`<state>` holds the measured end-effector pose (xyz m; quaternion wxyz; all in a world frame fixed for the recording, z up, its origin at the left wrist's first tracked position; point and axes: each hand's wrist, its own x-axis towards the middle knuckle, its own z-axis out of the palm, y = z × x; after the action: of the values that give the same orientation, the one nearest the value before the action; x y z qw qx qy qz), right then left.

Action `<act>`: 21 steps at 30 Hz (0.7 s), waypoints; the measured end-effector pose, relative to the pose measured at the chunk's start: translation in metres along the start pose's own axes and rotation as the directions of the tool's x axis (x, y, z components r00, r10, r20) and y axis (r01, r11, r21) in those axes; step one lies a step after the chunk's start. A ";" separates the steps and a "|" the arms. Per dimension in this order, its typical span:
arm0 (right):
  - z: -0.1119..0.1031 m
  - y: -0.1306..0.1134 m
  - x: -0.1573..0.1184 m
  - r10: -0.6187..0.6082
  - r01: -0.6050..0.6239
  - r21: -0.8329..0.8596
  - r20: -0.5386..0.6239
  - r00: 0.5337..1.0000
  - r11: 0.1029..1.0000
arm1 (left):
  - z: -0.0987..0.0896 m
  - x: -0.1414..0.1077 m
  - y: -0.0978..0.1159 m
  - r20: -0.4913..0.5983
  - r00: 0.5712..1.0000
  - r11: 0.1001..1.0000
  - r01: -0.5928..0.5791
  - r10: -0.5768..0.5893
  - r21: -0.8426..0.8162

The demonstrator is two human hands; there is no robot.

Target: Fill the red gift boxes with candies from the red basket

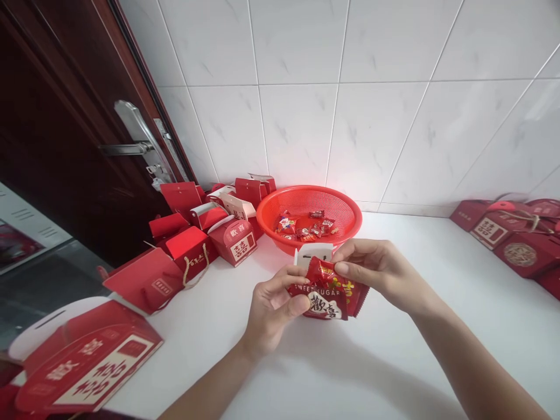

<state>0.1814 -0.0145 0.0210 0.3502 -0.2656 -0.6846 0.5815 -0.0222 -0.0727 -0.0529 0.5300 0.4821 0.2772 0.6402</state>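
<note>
Several shiny red candy packets are bunched between my hands above the white table. My left hand (280, 306) is closed, its thumb pressing on a dark red candy packet (324, 304) lettered "SWEET SUGAR". My right hand (376, 271) is closed too, thumb and fingers pinching a brighter red candy packet (326, 271) with yellow print. Just behind the packets rises the white inner flap of a small box (315, 252); its body is mostly hidden. Directly beyond stands a red plastic basket (355, 217), with several small wrapped candies (306, 231) lying in it.
Red gift boxes (234, 238) crowd the left side, some with flaps up. A larger box (94, 361) sits at the near left. More red boxes (520, 233) stand far right. A tiled wall (297, 128) backs the table (350, 373); a dark door (56, 87) is at left.
</note>
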 end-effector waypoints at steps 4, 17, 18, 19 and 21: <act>-0.003 -0.002 -0.001 0.021 -0.021 0.008 0.029 0.999 1.000 | 0.000 0.000 -0.001 -0.017 1.000 1.000 0.002 -0.002 -0.012; -0.017 0.003 0.002 0.019 -0.019 0.022 0.028 0.999 1.000 | -0.001 0.003 -0.001 -0.185 0.982 0.997 -0.035 0.022 -0.067; -0.017 0.003 0.002 0.000 0.000 0.029 0.004 1.000 1.000 | -0.001 0.003 -0.001 -0.195 0.981 0.998 -0.023 0.011 -0.060; -0.017 0.003 0.002 -0.017 0.018 0.041 -0.015 1.000 0.999 | 0.000 0.003 -0.001 -0.203 0.979 0.999 -0.009 -0.001 -0.049; -0.017 0.004 0.003 -0.045 0.049 0.078 -0.050 0.998 0.996 | 0.000 0.004 -0.001 -0.221 0.975 1.000 0.008 -0.012 -0.020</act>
<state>0.1930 -0.0011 0.0188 0.3903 -0.2494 -0.6584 0.5932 -0.0219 -0.0690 -0.0525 0.5037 0.4015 0.3309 0.6897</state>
